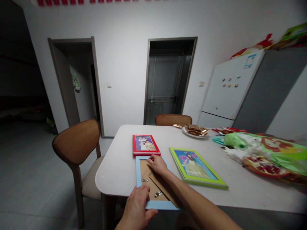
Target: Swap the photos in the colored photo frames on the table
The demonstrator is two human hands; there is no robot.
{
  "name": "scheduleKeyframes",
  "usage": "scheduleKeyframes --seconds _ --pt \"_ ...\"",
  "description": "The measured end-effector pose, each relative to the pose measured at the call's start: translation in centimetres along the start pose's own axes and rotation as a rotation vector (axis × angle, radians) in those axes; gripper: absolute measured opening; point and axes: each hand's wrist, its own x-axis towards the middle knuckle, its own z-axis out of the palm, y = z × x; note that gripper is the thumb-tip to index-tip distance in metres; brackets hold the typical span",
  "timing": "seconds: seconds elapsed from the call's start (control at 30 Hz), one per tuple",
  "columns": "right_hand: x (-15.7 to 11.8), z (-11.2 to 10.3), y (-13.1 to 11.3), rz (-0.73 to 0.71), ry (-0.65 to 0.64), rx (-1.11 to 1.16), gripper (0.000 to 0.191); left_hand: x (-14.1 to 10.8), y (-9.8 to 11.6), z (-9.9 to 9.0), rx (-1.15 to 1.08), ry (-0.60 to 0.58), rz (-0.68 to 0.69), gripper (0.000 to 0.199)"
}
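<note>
A light blue picture frame lies face down at the table's near edge, its brown backing board showing. Two small metal pieces, one near the left side and one lower down, sit on the board. My left hand grips the frame's lower left corner, thumb along the bottom edge. At the frame's top inner edge, my right hand has its fingers bent together; what they pinch is hidden. My right forearm covers much of the frame's right side. A red picture frame lies just beyond, face up.
A green picture frame lies face up to the right. Farther right are a plate of golden packets, a green plastic bag and a red-rimmed dish. A wooden chair stands left, another chair behind the table.
</note>
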Motion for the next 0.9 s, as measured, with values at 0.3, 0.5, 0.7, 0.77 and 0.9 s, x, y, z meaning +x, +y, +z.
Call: scheduleKeyframes --seconds 0.3,0.5,0.7,0.77,0.9 --pt "-12.0 -3.2 2.2 -0.721 -0.168 -0.031 0.019 0.1 -0.2 -0.4 -0.041 0.033 0.030 0.052" --pt "-12.5 -2.8 2.9 -0.685 -0.089 -0.004 0.017 0.1 0.1 -1.0 -0.004 -0.010 0.029 0.050" --pt "-12.0 -2.4 4.2 -0.597 0.025 0.262 0.032 0.8 2.2 -0.1 0.184 -0.101 0.045 0.044" --pt "-11.5 -2.6 4.9 -0.441 0.129 0.399 0.031 1.1 2.6 0.6 0.203 -0.137 0.056 0.044" --pt "-10.9 -3.9 6.1 -0.051 0.341 0.781 0.035 1.3 3.5 0.5 0.071 -0.061 0.088 0.046"
